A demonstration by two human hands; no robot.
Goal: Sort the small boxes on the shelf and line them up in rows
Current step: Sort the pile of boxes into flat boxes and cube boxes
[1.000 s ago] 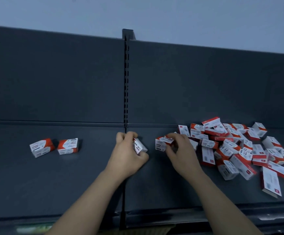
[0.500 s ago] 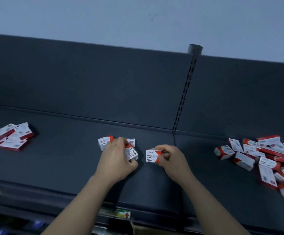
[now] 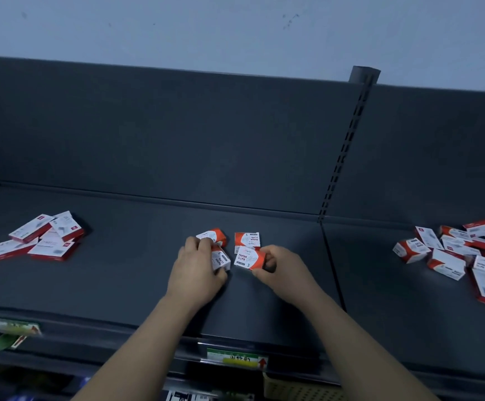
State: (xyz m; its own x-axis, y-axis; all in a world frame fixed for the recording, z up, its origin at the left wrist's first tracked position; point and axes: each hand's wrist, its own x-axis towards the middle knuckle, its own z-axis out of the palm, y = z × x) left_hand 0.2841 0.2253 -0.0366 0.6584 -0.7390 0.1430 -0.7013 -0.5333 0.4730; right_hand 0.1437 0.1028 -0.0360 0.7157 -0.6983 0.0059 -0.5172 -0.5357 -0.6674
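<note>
Two small red-and-white paper-clip boxes lie side by side mid-shelf, the left one [image 3: 213,236] and the right one [image 3: 247,240]. Just in front of them, my left hand [image 3: 196,272] grips another small box [image 3: 221,259], partly hidden by my fingers. My right hand [image 3: 283,269] pinches a box marked PAPER CLIPS [image 3: 250,258] by its right end, directly in front of the right-hand lying box. A jumbled pile of boxes [image 3: 464,256] covers the shelf at far right. A smaller heap of flatter boxes [image 3: 44,237] lies at the left.
The dark shelf [image 3: 119,279] has a back panel and a slotted upright [image 3: 342,151] dividing two bays. Price labels [image 3: 237,358] sit on the front edge. A lower shelf with goods shows below.
Both hands carried their boxes leftward from the big pile to the two boxes lying mid-shelf. The view has swung left, bringing the flat boxes at the left into sight.
</note>
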